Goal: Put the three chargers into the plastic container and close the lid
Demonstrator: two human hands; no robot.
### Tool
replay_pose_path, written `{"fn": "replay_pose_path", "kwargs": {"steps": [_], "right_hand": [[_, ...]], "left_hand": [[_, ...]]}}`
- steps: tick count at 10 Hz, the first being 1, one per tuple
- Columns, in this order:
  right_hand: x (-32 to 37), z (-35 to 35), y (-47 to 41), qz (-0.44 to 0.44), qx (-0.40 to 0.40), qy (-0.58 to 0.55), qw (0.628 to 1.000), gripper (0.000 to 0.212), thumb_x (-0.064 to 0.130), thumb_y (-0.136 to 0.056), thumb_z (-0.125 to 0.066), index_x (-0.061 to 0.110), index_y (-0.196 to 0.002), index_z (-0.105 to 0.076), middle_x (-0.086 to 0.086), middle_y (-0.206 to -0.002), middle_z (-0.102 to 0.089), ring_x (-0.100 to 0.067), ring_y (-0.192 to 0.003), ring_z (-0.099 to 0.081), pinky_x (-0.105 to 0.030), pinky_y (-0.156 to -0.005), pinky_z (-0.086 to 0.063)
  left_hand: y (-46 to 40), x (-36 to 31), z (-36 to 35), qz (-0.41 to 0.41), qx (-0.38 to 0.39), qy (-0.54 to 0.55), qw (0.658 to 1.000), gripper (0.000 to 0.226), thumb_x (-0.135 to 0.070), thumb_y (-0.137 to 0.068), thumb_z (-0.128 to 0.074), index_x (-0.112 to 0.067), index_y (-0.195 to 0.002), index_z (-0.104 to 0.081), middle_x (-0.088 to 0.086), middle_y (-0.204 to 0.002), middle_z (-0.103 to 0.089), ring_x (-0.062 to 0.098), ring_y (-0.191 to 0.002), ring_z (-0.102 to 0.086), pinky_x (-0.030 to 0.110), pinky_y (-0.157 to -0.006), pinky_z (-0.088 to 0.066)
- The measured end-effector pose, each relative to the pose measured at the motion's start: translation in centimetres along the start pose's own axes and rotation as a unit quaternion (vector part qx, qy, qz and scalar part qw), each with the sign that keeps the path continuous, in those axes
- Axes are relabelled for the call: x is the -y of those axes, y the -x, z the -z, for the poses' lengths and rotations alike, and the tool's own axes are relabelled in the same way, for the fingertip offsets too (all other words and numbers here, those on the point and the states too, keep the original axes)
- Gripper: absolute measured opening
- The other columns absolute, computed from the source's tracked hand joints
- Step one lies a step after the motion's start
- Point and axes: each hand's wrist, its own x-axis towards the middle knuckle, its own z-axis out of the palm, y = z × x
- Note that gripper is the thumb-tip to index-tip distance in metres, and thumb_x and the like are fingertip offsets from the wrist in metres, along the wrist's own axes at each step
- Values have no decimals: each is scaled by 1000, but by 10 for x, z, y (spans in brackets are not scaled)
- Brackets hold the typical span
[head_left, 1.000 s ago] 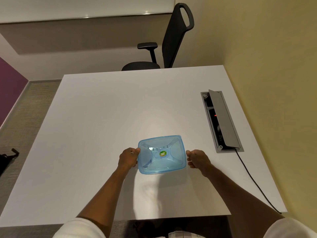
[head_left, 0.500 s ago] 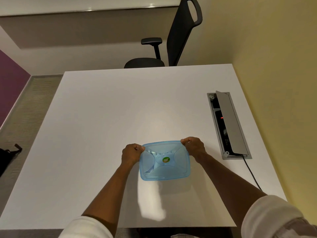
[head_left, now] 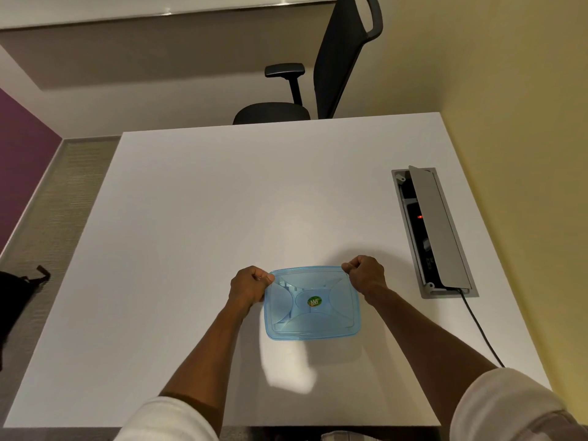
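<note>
A translucent blue plastic container (head_left: 311, 303) sits on the white table (head_left: 206, 218) near its front edge, with its blue lid on top and a round green sticker in the lid's middle. My left hand (head_left: 249, 286) pinches the lid's far left corner. My right hand (head_left: 366, 273) pinches the far right corner. Both hands have their fingers curled tight on the rim. Pale shapes show faintly through the lid; I cannot make out chargers.
An open grey cable hatch (head_left: 432, 233) with a red light is set into the table at the right, and a black cable (head_left: 480, 326) runs from it over the front edge. A black office chair (head_left: 318, 74) stands beyond the far edge. A black bag (head_left: 16, 300) lies on the floor at left.
Both hands moved from the container's side edges up to its two far corners and closed on the lid's rim. The container stayed in place.
</note>
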Motion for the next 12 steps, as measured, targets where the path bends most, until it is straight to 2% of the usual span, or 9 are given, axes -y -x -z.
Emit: {"fn": "replay_pose_path", "kwargs": {"steps": [3, 4, 5, 6, 7, 8, 9, 11, 12], "right_hand": [[-4, -3, 15, 44, -30, -12, 999, 20, 26, -91, -64, 6, -95, -65, -11, -96, -69, -30, -96, -63, -35, -79, -48], [-11, -11, 41, 138, -92, 36, 986, 38, 26, -92, -60, 6, -123, -53, -14, -121, -59, -30, -111, -55, -37, -92, -44], [-21, -19, 58, 229, -103, 108, 962, 54, 27, -92, -60, 4, -138, -43, -15, -138, -51, -31, -126, -48, -39, -106, -39], [-38, -31, 83, 302, -70, 184, 933, 74, 31, -94, -57, 3, -153, -21, -14, -160, -22, -29, -149, -18, -39, -121, -16], [-50, -37, 95, 327, -58, 203, 921, 79, 33, -95, -55, 3, -154, -11, -11, -162, -6, -25, -151, -4, -39, -122, -6], [-60, -38, 105, 338, -48, 227, 912, 78, 34, -95, -55, 1, -153, -12, -12, -161, -5, -29, -150, -4, -42, -122, -6], [-62, -34, 108, 333, -47, 237, 912, 77, 34, -95, -56, 1, -152, -16, -13, -161, -8, -31, -150, -7, -44, -123, -9], [-51, -29, 115, 350, -80, 250, 899, 77, 32, -87, -66, -6, -146, -33, -23, -154, -33, -39, -142, -33, -51, -116, -29], [-29, -20, 115, 314, -63, 237, 917, 78, 42, -96, -49, 5, -154, -14, -13, -163, -10, -30, -151, -11, -39, -123, -7]], "left_hand": [[11, 4, -3, -38, -32, -22, 999, 13, -28, -86, -71, -15, -89, -71, 7, -97, -74, 33, -96, -70, 42, -87, -58], [28, 10, -10, -144, -86, -115, 979, 32, -29, -94, -61, -14, -123, -63, 7, -124, -65, 29, -120, -60, 35, -99, -46], [43, 17, -21, -220, -88, -151, 960, 51, -33, -97, -55, -12, -143, -47, 7, -147, -50, 24, -138, -46, 34, -113, -36], [63, 36, -44, -301, -51, -241, 922, 73, -51, -98, -41, -16, -157, -16, -3, -166, -11, 15, -155, -7, 30, -126, -7], [67, 49, -54, -331, -45, -301, 893, 81, -61, -96, -26, -19, -158, 5, -6, -165, 14, 12, -153, 17, 29, -124, 10], [67, 64, -56, -341, -36, -361, 868, 82, -67, -94, -14, -21, -154, 18, -3, -164, 23, 10, -150, 26, 31, -123, 17], [68, 70, -55, -339, -34, -380, 860, 80, -64, -95, -13, -21, -153, 20, -1, -165, 20, 9, -150, 26, 31, -123, 18], [67, 66, -49, -344, -52, -364, 864, 79, -54, -99, -26, -25, -152, 26, -7, -163, 26, 8, -150, 26, 28, -122, 18], [68, 43, -35, -362, -80, -357, 857, 80, -54, -98, -26, -25, -152, 25, -9, -162, 27, 9, -150, 26, 32, -124, 12]]}}
